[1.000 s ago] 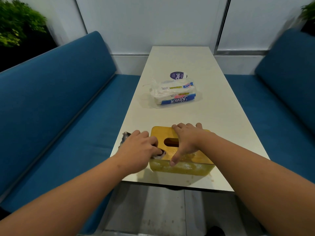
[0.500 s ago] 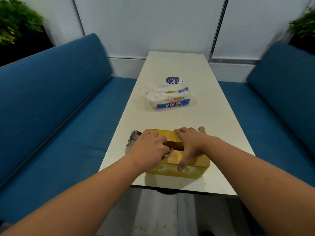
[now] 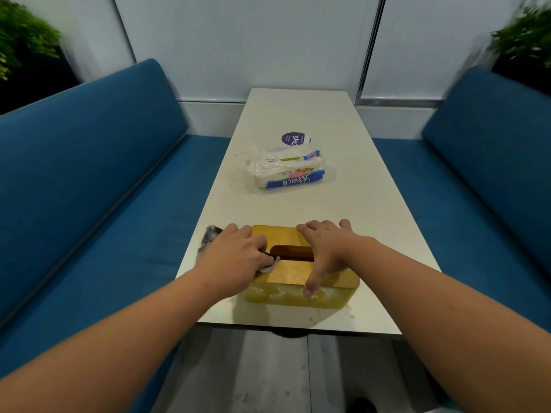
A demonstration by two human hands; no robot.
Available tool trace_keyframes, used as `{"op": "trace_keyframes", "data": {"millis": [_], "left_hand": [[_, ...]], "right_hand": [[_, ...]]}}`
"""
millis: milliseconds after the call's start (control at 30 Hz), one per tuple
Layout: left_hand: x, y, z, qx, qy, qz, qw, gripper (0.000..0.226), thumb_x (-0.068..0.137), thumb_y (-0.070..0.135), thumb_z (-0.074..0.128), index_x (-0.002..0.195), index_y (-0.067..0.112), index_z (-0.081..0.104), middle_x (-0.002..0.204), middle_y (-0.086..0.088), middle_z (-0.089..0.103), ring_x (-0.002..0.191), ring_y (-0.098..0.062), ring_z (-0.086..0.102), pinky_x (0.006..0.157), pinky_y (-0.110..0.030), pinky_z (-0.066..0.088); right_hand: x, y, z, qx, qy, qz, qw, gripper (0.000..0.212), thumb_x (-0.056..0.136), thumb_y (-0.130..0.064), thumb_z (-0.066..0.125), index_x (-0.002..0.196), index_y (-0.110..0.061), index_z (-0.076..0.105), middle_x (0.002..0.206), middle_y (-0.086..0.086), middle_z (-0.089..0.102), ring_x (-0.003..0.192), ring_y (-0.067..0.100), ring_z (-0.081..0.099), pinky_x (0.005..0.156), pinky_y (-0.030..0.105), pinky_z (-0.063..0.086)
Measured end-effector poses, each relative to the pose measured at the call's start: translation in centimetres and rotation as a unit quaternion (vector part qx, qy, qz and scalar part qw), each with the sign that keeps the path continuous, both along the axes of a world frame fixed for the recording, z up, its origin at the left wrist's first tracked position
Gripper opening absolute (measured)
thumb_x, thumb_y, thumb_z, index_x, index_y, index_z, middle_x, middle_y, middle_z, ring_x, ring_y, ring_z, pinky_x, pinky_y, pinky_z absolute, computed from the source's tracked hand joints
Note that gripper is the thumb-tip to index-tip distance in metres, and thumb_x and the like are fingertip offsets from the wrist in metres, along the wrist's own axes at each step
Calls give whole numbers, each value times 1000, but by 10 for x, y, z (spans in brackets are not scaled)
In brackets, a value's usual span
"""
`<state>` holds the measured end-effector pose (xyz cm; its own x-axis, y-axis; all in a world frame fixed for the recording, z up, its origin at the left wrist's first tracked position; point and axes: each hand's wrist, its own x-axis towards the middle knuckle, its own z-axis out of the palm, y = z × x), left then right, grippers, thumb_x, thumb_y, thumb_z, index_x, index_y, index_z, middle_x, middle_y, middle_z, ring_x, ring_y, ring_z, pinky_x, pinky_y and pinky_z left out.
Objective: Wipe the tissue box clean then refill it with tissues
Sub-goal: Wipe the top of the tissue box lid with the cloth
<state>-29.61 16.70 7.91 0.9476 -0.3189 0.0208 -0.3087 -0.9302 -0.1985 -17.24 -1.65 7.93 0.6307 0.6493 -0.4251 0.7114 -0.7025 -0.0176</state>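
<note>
Both hands are on the yellow tissue box [image 3: 298,281], which sits at the near end of the white table [image 3: 301,114]. The left hand [image 3: 235,254] has its fingers curled over a grey-white cloth [image 3: 269,267], pressing it onto the box lid just left of the slot [image 3: 292,252]; a dark corner of cloth pokes out past its knuckles. The right hand [image 3: 328,248] lies spread on the lid to the right of the slot, fingers straight over the far edge, thumb reaching down the near wall. Well beyond both hands lies a plastic pack of tissues [image 3: 287,171], and just behind that, a round purple sticker [image 3: 293,139].
</note>
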Motion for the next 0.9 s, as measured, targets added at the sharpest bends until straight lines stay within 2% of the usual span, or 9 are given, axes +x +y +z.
{"op": "trace_keyframes", "data": {"millis": [233,367,533,700,900], "left_hand": [[4,-26,-4,-18,-12,-40,999,33,97,25,45,122,38,62,109,5,58,95,-24,47,79,-38,31],[-10,15,-5,-10,-44,-53,998,35,75,17,70,101,39,72,91,7,64,75,-19,51,64,-35,37],[-5,-24,-11,-23,-47,-109,993,31,83,22,66,109,39,69,93,5,62,80,-22,51,68,-38,38],[-13,10,-11,-32,-58,-95,993,41,68,14,76,100,39,73,89,7,63,74,-19,52,63,-36,41],[-7,-22,-18,-39,-61,-129,989,33,78,18,71,103,39,71,89,7,61,77,-20,50,67,-37,39]], "right_hand": [[0,1,0,-5,-12,1,1000,142,38,-84,70,151,-29,5,157,-1,18,140,26,21,110,56,14],[1,1,-1,-5,-3,1,1000,140,40,-83,71,151,-30,4,158,-1,17,141,27,19,111,57,13],[2,2,-2,-13,-8,-2,1000,142,38,-84,70,151,-30,2,158,-1,17,141,27,19,111,57,14],[2,0,-2,-3,0,-3,1000,141,39,-83,72,151,-30,3,157,-1,17,141,26,19,111,56,14],[1,2,-3,-6,-13,0,1000,142,39,-83,71,151,-30,2,158,-1,16,142,27,18,111,57,13]]}}
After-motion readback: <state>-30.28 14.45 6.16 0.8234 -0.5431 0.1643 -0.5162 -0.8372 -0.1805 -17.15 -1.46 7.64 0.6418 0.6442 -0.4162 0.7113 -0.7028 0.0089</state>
